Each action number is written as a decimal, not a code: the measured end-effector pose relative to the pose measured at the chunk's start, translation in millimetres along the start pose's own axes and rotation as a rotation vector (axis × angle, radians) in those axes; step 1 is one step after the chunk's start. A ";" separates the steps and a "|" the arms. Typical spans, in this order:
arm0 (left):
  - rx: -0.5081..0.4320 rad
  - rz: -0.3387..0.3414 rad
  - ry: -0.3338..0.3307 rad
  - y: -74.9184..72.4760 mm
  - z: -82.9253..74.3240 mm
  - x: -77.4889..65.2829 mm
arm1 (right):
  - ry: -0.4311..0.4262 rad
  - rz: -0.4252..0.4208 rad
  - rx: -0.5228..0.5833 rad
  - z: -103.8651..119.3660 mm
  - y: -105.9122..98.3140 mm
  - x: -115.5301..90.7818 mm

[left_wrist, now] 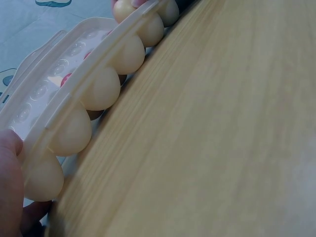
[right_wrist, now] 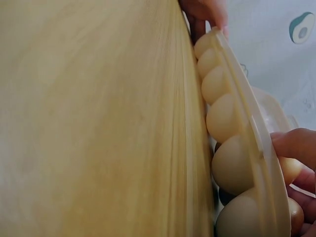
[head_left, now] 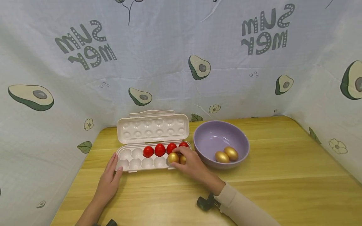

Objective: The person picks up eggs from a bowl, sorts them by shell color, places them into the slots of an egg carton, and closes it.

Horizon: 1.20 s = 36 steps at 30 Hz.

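A white plastic egg carton [head_left: 141,164] lies with its lid [head_left: 152,128] raised toward the back. Red eggs, several of them, fill the right part of its back row, the nearest to the left being this red egg [head_left: 148,151]. My right hand [head_left: 193,164] pinches a gold egg [head_left: 173,158] between thumb and fingers at a front-row cup. Another gold egg [head_left: 183,159] sits in the end cup, partly covered by that hand. My left hand [head_left: 108,182] holds the carton's left end, thumb at the front corner and fingers along the side.
Right of the carton stands a purple bowl [head_left: 209,141] with two gold eggs [head_left: 227,154] inside. Everything stands on a wood-grain table [head_left: 282,182]. An avocado-print cloth [head_left: 169,62] hangs behind and at both sides.
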<state>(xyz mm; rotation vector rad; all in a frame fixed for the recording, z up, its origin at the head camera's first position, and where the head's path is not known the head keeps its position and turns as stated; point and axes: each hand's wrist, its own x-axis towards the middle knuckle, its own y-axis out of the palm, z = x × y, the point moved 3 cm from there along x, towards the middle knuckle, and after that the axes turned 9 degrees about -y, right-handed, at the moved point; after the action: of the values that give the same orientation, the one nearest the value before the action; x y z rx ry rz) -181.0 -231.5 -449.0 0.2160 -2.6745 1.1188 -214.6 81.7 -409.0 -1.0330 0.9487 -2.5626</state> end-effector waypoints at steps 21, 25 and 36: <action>0.003 0.018 -0.011 -1.1 -0.1 -0.9 | -0.056 -0.018 -0.004 1.3 0.4 0.7; -0.002 0.018 -0.009 -0.9 0.5 -1.0 | -0.053 -0.013 0.011 2.2 -0.7 0.9; -0.002 0.016 -0.003 -0.4 1.1 -0.6 | -0.008 0.002 0.030 8.4 -10.1 3.5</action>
<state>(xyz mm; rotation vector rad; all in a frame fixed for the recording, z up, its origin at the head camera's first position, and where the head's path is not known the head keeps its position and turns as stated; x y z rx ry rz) -180.4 -232.5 -449.7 0.1967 -2.6845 1.1213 -211.1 83.9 -396.0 -1.0324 0.9067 -2.5608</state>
